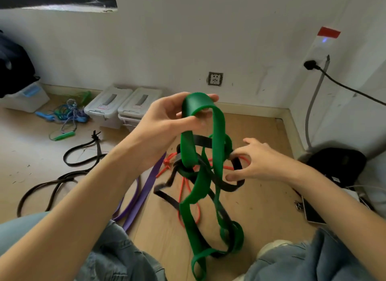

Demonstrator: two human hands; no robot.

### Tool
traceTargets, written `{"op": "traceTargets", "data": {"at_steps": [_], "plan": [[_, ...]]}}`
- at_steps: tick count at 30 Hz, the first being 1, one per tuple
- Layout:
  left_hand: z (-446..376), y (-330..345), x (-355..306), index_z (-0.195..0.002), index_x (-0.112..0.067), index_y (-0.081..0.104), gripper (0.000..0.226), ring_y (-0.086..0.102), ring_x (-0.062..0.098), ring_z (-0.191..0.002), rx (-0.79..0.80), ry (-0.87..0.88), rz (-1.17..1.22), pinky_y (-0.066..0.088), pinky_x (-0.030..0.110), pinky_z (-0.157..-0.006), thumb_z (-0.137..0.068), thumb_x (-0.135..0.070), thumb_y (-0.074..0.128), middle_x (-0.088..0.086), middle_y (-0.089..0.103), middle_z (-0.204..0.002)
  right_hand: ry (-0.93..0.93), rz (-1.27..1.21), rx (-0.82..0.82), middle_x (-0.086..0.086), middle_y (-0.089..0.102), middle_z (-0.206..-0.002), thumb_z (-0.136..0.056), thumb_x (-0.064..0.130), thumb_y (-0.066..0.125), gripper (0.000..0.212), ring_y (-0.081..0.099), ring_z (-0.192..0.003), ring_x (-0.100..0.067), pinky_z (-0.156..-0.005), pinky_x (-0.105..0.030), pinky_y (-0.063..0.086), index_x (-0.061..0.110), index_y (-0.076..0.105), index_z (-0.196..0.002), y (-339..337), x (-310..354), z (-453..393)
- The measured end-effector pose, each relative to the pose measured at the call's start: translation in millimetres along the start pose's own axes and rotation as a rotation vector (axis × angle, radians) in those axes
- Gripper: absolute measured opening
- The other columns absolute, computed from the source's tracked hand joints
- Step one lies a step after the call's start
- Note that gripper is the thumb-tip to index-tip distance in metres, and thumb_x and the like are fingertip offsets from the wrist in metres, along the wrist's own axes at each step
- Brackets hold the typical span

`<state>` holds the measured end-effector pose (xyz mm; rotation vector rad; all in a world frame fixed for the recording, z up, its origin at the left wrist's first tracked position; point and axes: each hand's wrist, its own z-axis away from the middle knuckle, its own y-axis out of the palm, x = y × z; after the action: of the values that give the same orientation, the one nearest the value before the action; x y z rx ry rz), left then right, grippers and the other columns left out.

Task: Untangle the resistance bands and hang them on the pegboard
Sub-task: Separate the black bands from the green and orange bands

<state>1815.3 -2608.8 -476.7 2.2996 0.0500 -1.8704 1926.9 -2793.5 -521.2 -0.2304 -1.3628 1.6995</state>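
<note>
Your left hand (167, 121) pinches the top loop of the green band (218, 147), lifted above the floor (261, 197) between your knees, while your right hand (253, 161) has fingers curled at a loop of the black band (235, 185). Keep the green taut and feed the black loop back through. The knot's crossings are blurred, how firmly the right hand holds is unclear, and no pegboard shows.

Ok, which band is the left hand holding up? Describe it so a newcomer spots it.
Start at the white wall socket; just below it the left hand pinches the top loop of the wide flat green rubber band. It hangs to the wooden floor, broader than the narrow black band tangled through it.
</note>
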Motion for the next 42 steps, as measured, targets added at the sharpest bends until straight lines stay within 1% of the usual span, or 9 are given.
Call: {"op": "traceTargets", "data": {"at_steps": [4,8,11,14,23,29,34,37,42], "plan": [[1.0,-1.1,-2.3,-0.098,-0.015,0.069,0.032,0.063,0.006,-0.098,0.033,0.007,0.138,0.050,0.018,-0.082,-0.074,0.003,0.060,-0.003,0.066,-0.119,-0.130,-0.051,-0.032,-0.002,0.040,-0.133,-0.069,0.067,0.059,0.048,0.025,-0.126,-0.019,-0.098,-0.043,0.034,0.033,0.068,-0.100,10.8,13.3,0.0],[-0.7,-5.3,1.7,-0.104,-0.017,0.069,0.033,0.063,0.008,-0.095,0.042,-0.041,0.187,0.053,0.022,-0.080,-0.074,-0.003,0.064,-0.003,0.068,-0.113,-0.291,-0.147,-0.216,-0.003,0.061,-0.074,-0.091,0.033,0.056,0.028,0.060,-0.067,-0.015,-0.060,-0.029,0.051,0.013,0.066,-0.074,27.8,32.3,1.0],[0.2,-16.1,13.2,-0.106,-0.024,0.065,0.032,0.066,0.011,-0.087,-0.025,-0.228,-0.177,0.055,0.022,-0.070,-0.079,-0.008,0.068,-0.008,0.070,-0.098,-0.210,-0.765,-0.320,-0.001,0.061,-0.053,-0.095,0.014,0.050,0.028,0.054,-0.041,-0.009,-0.040,-0.025,0.045,0.009,0.061,-0.070,-3.1,31.9,3.7],[9.7,1.2,42.0,-0.103,-0.021,0.064,0.031,0.068,0.014,-0.084,0.188,-0.436,-0.291,0.053,0.021,-0.071,-0.076,-0.009,0.072,-0.004,0.071,-0.092,-0.342,-1.264,-0.269,-0.005,0.065,-0.064,-0.094,0.012,0.047,0.021,0.059,-0.052,-0.012,-0.044,-0.019,0.046,0.007,0.065,-0.083,-30.1,30.8,9.6],[4.3,19.3,41.7,-0.073,-0.015,0.073,0.004,0.069,0.014,-0.070,-0.163,-0.327,-0.076,0.054,0.022,-0.058,-0.075,-0.012,0.073,0.003,0.074,-0.079,-0.396,-1.013,0.018,0.003,0.063,-0.117,-0.073,0.037,0.075,0.052,0.060,-0.111,-0.019,-0.084,-0.032,0.056,0.023,0.056,-0.119,-19.1,4.1,5.4],[1.4,8.1,37.6,-0.076,-0.016,0.069,0.011,0.055,0.003,-0.052,-0.232,-0.290,0.043,0.044,0.022,-0.057,-0.072,-0.026,0.072,-0.007,0.064,-0.062,-0.348,-0.696,0.266,0.003,0.069,-0.100,-0.082,0.030,0.066,0.035,0.057,-0.067,-0.009,-0.056,-0.017,0.046,0.018,0.062,-0.115,-0.2,7.3,5.9],[6.0,4.8,45.7,-0.096,-0.021,0.071,0.031,0.069,0.022,-0.085,0.081,-0.315,-0.286,0.054,0.036,-0.078,-0.069,-0.033,0.080,0.002,0.074,-0.091,-0.483,-1.404,-0.105,-0.004,0.071,-0.079,-0.077,0.015,0.062,0.016,0.062,-0.060,-0.008,-0.054,-0.015,0.050,0.009,0.070,-0.089,-25.0,17.1,3.0],[11.9,18.0,55.5,-0.082,-0.017,0.070,0.008,0.067,0.007,-0.063,0.121,-0.369,-0.351,0.052,0.019,-0.059,-0.076,-0.012,0.074,-0.006,0.072,-0.068,-0.534,-1.652,-0.171,-0.004,0.069,-0.082,-0.077,0.015,0.063,0.016,0.059,-0.059,-0.005,-0.050,-0.013,0.047,0.009,0.069,-0.090,-36.0,17.2,-0.6],[1.1,9.3,42.2,-0.073,-0.018,0.075,0.004,0.064,0.013,-0.067,-0.253,-0.311,-0.084,0.051,0.027,-0.065,-0.073,-0.022,0.074,0.003,0.073,-0.078,-0.250,-0.828,0.158,0.002,0.062,-0.116,-0.074,0.053,0.064,0.053,0.053,-0.071,-0.009,-0.057,-0.022,0.043,0.026,0.056,-0.119,-7.9,-3.5,0.5]]}}
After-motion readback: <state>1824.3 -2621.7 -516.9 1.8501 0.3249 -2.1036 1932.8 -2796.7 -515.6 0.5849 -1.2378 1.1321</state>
